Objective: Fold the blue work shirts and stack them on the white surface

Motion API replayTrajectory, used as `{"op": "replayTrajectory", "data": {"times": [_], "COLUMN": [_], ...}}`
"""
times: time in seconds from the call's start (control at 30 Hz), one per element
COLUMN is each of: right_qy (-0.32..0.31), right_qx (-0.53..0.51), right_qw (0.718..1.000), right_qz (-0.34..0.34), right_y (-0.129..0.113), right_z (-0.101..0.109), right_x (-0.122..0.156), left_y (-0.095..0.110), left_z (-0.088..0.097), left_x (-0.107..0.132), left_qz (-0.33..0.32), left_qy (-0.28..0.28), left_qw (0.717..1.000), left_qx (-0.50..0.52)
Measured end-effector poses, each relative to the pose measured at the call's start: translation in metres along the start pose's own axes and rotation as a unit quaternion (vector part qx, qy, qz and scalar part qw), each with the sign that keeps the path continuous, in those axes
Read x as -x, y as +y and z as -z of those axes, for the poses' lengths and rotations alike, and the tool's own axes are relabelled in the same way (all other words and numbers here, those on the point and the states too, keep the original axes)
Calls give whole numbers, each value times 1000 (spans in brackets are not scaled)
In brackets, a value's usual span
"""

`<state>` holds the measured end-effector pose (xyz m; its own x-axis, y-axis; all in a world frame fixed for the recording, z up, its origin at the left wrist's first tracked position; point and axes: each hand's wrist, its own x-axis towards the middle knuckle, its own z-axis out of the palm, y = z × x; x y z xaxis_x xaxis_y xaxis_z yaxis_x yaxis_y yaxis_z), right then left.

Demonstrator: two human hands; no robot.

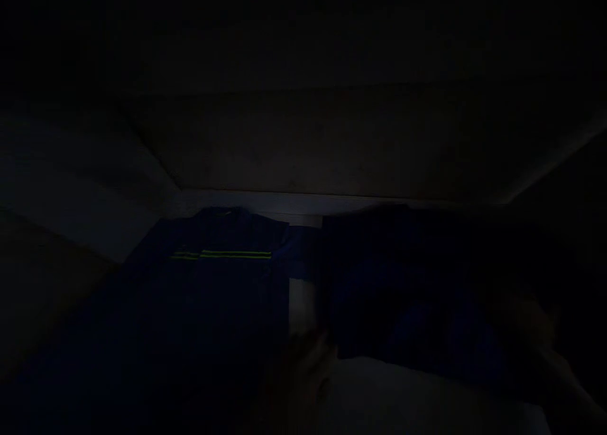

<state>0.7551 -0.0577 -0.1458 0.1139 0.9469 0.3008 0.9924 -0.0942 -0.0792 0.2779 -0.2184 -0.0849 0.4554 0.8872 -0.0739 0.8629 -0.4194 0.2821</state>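
1. At the left, one dark blue shirt (203, 308) lies spread on the pale surface (403, 387), its front upward; probably it is laid flat so that the cloth stays without folds. Its yellow-green stripes (237, 252) cross the chest, but in this darkness I cannot count them surely.
2. In the middle, the left hand (310, 362) is near the lower left corner of a blue cloth, perhaps to control this edge. Whether its fingers pinch the cloth, I cannot tell.
3. Further right is this blue cloth (403, 289); one piece or several layers, I cannot tell.
4. At the far right, the right hand (531, 324) is at the cloth's other side, maybe for balanced support; its grip is too dark to judge. Two hands are visible.
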Motion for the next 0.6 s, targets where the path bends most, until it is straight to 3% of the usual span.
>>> {"op": "replayTrajectory", "data": {"times": [0.07, 0.13, 0.2, 0.27, 0.3, 0.33, 0.4, 0.43, 0.47, 0.5, 0.6], "right_qy": [42, 44, 13, -72, -144, -240, -422, -473, -497, -496, -441], "right_qx": [-31, -86, -152, -240, -314, -395, -512, -546, -566, -578, -580], "right_qw": [997, 992, 982, 956, 924, 873, 740, 687, 657, 648, 682], "right_qz": [-50, -77, -108, -151, -163, -159, -112, -72, -31, 6, 64], "right_y": [-20, -53, -101, -160, -192, -224, -282, -307, -329, -347, -387], "right_z": [16, 36, 58, 76, 81, 84, 82, 77, 72, 65, 45], "right_x": [6, 14, 26, 43, 53, 63, 80, 86, 89, 89, 74], "left_y": [-8, -16, -22, -24, -24, -23, -23, -24, -25, -27, -34], "left_z": [8, 9, 6, 4, 5, 6, 11, 14, 18, 22, 36], "left_x": [37, 74, 105, 126, 133, 137, 141, 141, 142, 142, 145], "left_qz": [125, 240, 300, 319, 325, 330, 339, 342, 344, 345, 344], "left_qy": [-21, -16, 6, 24, 34, 45, 66, 75, 81, 87, 99], "left_qw": [990, 957, 920, 900, 894, 888, 874, 868, 861, 855, 835], "left_qx": [65, 164, 251, 296, 306, 317, 341, 353, 365, 377, 418]}}
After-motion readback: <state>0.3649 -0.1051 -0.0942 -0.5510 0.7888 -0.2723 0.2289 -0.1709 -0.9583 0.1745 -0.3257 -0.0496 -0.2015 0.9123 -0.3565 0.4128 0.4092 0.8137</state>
